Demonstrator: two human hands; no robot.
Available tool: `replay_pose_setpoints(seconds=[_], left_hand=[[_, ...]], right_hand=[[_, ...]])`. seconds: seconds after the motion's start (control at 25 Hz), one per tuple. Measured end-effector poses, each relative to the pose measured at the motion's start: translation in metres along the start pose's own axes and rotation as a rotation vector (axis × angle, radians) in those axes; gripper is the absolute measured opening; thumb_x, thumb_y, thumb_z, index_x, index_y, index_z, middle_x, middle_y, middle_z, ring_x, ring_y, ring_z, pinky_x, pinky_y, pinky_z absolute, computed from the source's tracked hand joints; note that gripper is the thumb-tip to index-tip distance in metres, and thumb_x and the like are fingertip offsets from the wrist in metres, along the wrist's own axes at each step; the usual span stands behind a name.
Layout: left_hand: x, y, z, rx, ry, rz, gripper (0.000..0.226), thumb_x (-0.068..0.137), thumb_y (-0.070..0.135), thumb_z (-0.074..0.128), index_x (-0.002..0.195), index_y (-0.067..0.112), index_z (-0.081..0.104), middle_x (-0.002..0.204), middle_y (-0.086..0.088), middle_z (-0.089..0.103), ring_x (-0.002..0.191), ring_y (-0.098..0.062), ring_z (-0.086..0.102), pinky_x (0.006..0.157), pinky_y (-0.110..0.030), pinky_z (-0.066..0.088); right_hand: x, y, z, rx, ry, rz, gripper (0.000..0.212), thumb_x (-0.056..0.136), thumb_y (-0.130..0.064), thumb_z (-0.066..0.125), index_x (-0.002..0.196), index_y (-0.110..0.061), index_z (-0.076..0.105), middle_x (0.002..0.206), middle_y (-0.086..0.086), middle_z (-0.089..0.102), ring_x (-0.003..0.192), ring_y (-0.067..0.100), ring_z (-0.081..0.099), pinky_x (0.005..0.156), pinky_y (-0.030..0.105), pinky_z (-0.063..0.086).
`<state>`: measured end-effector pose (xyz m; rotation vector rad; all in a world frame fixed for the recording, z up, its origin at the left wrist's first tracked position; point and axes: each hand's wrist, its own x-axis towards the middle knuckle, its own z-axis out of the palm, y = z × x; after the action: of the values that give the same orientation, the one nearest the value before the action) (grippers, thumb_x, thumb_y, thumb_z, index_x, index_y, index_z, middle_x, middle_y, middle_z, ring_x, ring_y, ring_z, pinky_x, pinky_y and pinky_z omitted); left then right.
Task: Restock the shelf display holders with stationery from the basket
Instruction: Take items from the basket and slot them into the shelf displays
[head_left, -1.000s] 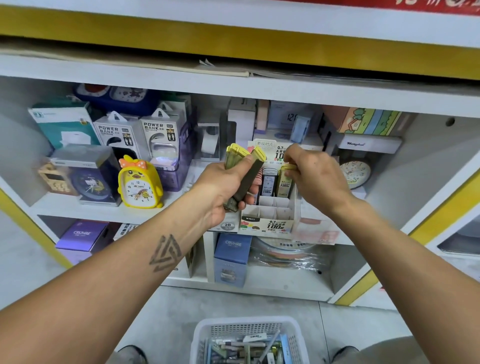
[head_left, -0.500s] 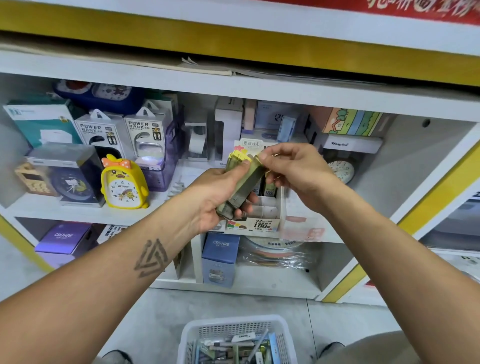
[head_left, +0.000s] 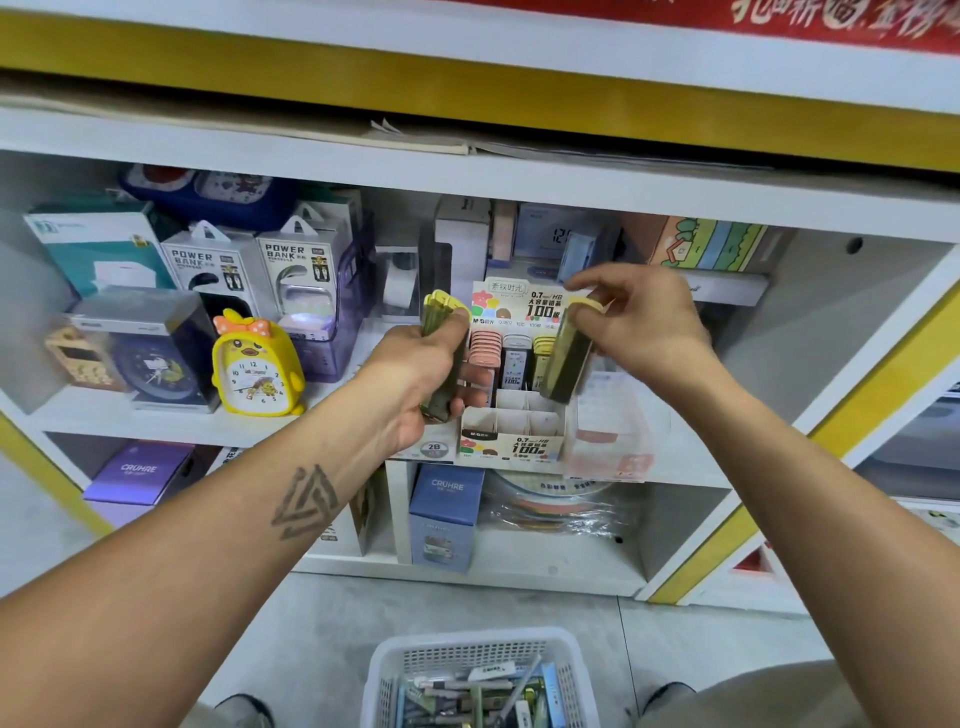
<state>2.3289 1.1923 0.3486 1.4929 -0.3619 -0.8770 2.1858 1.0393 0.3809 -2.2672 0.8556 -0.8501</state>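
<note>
A small stack of olive-green, yellow-capped slim lead cases (head_left: 439, 358) is gripped in the left hand (head_left: 415, 384), fingers curled round it, held up just left of the white cardboard display holder with divided slots (head_left: 511, 421) on the white shelf (head_left: 171, 423). One single olive-green case (head_left: 563, 356) is pinched by the right hand (head_left: 644, 325) at its yellow top end, tilted, lower end hanging over the holder's right-hand slots, not yet seated. The back rows of the holder are already filled with pink, white and yellow cases; the front slots are seen empty. The white plastic mesh basket (head_left: 478, 660), with more stationery inside, is set on the floor below.

Risks, judged: the tilted case may be caught on a slot divider and the light cardboard holder pushed back or tipped. The top-end pinch is weak; the case could be dropped to the floor. The left-hand stack may be fanned out and let slip if the grip is loosened. Wrong-colour column may be filled.
</note>
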Motion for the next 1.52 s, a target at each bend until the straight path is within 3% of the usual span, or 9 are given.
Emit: replay_pose_setpoints(seconds=[0.12,0.28,0.4,0.52,0.8,1.04,1.28,1.4,1.52], left_hand=[[-0.001,-0.002,0.003,-0.002,-0.063,0.011,0.037,0.099,0.044,0.055,0.091,0.009,0.062,0.073,-0.017,0.073,0.043,-0.023,0.06,0.039,-0.02,0.039],[0.0,-0.004,0.004,0.008,-0.088,0.011,0.04,0.099,0.044,0.055,0.101,0.005,0.063,0.073,-0.018,0.072,0.043,-0.023,0.06,0.038,-0.021,0.04],[-0.001,-0.003,0.006,0.025,-0.09,0.011,0.039,0.098,0.044,0.056,0.097,0.005,0.063,0.07,-0.016,0.071,0.042,-0.022,0.058,0.038,-0.021,0.039],[-0.004,-0.003,0.006,0.006,-0.105,-0.017,0.037,0.097,0.043,0.059,0.088,0.008,0.061,0.063,-0.014,0.066,0.041,-0.022,0.053,0.038,-0.021,0.038],[-0.008,-0.001,0.008,-0.017,-0.148,-0.082,0.037,0.096,0.044,0.059,0.084,0.009,0.059,0.059,-0.012,0.062,0.042,-0.02,0.051,0.039,-0.02,0.037],[-0.012,0.002,0.007,-0.005,-0.17,-0.091,0.039,0.096,0.047,0.058,0.086,0.009,0.059,0.06,-0.011,0.062,0.043,-0.021,0.052,0.039,-0.021,0.038],[-0.012,0.004,0.003,-0.066,-0.311,-0.201,0.041,0.097,0.044,0.048,0.1,0.006,0.061,0.071,-0.014,0.066,0.054,-0.023,0.059,0.045,-0.024,0.046],[-0.012,0.003,0.005,-0.154,-0.334,-0.2,0.037,0.1,0.035,0.047,0.104,0.001,0.063,0.078,-0.018,0.068,0.06,-0.026,0.064,0.048,-0.026,0.05],[-0.013,-0.001,0.009,-0.095,-0.361,-0.115,0.039,0.099,0.031,0.057,0.114,-0.004,0.065,0.086,-0.017,0.068,0.067,-0.024,0.065,0.053,-0.029,0.051]], right_hand=[[-0.003,-0.002,0.007,-0.214,-0.032,-0.054,0.017,0.085,-0.017,0.07,0.1,-0.022,0.077,0.093,-0.003,0.073,0.078,0.013,0.06,0.072,0.021,0.041],[0.002,0.002,0.009,-0.299,-0.049,0.008,0.012,0.085,-0.016,0.071,0.096,-0.017,0.078,0.098,-0.001,0.074,0.081,0.013,0.062,0.071,0.02,0.044],[0.005,0.005,0.005,-0.229,-0.085,0.077,0.017,0.081,-0.029,0.08,0.092,-0.017,0.077,0.088,0.0,0.074,0.079,0.011,0.064,0.066,0.02,0.045],[0.003,0.006,0.005,-0.156,-0.118,0.082,0.023,0.083,-0.023,0.08,0.105,-0.02,0.076,0.084,-0.005,0.072,0.075,0.005,0.063,0.064,0.015,0.043],[0.0,0.007,0.009,-0.363,-0.095,-0.141,0.011,0.091,-0.016,0.07,0.1,-0.015,0.075,0.09,0.008,0.072,0.087,0.029,0.065,0.082,0.044,0.056],[-0.001,0.008,0.021,-0.398,-0.191,-0.105,0.018,0.086,-0.012,0.074,0.091,-0.023,0.061,0.085,-0.003,0.065,0.085,0.027,0.062,0.08,0.045,0.055],[-0.005,0.012,0.027,-0.575,-0.17,-0.189,0.013,0.094,-0.014,0.062,0.097,-0.016,0.074,0.101,0.003,0.072,0.093,0.03,0.064,0.08,0.041,0.056],[-0.004,0.001,0.026,-0.207,-0.124,-0.053,0.015,0.096,-0.021,0.063,0.093,-0.017,0.077,0.091,0.0,0.076,0.082,0.021,0.067,0.074,0.034,0.055],[-0.009,-0.014,0.027,0.264,-0.303,0.215,0.028,0.093,-0.044,0.067,0.089,-0.017,0.073,0.067,0.002,0.071,0.052,0.015,0.054,0.048,0.026,0.043]])
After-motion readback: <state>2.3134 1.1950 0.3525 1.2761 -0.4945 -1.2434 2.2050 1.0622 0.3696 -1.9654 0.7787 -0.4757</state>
